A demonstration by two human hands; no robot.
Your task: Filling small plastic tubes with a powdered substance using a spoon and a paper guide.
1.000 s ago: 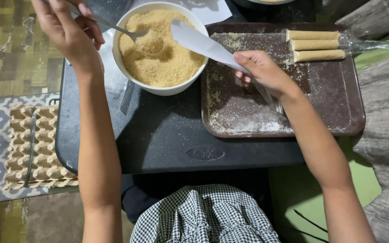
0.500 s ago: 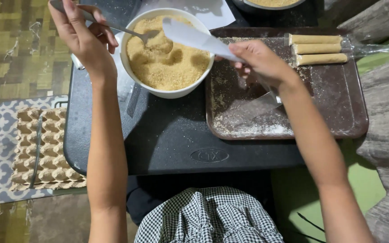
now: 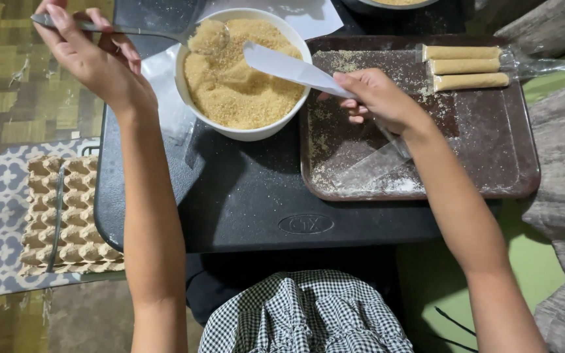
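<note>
Checked black-and-white cloth [image 3: 305,314] covers the person's lap nearest the camera, with a cardboard egg tray [image 3: 67,216] lying on a patterned mat [image 3: 8,196] to the near left, on a worn floor of yellowish tiles [image 3: 8,78]. Beyond the lap sits a low black plastic table [image 3: 250,202], dusted with crumbs.

On the right of the table rests a brown tray [image 3: 492,150], its bare part scattered with fine golden powder. The right hand [image 3: 377,98] hovers over the tray's left edge, fingers pinched closed around a slim white paper tube [image 3: 292,67] whose open end tilts toward the bowl. Further left, the white bowl [image 3: 246,72] holds a heap of golden-brown crumbly filling. The left hand [image 3: 93,55] is curled around the handle of a metal spoon [image 3: 145,31], whose loaded scoop sits above the bowl's far left rim.

At the tray's far right corner lie three filled rolls [image 3: 465,67], side by side and touching. Judging from that, three pieces are done, a fourth tube looks to be in the middle of filling, and plenty of mixture remains in the bowl. A sheet of white paper [image 3: 308,16] lies at the far edge, and rough grey stone [image 3: 564,196] flanks the right.
</note>
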